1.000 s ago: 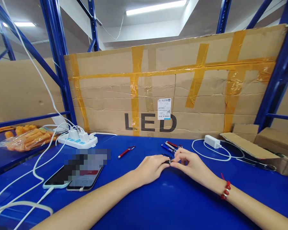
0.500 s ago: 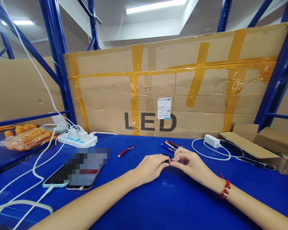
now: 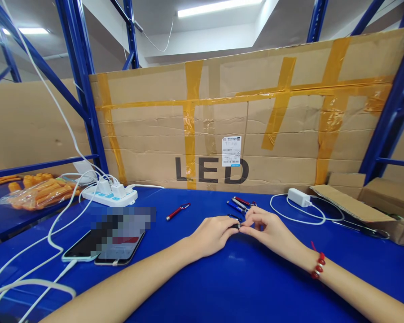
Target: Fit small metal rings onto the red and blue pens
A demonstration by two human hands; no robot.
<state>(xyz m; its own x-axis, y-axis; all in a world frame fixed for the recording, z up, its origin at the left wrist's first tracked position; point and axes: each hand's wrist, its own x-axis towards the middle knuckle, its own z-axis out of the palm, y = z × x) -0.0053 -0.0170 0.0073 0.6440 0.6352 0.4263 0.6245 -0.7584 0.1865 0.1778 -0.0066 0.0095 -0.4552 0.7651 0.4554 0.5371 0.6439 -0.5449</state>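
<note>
On blue table (image 3: 222,287), both hands' fingers (image 3: 234,223) pinching small dark piece (image 3: 236,225)

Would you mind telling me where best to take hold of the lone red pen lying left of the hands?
Probably at the middle of the barrel of the red pen, pinched across its width from above. It lies flat and slanted on the blue table with free space on both long sides, and the loop at its far end looks too thin to grip firmly.
</note>
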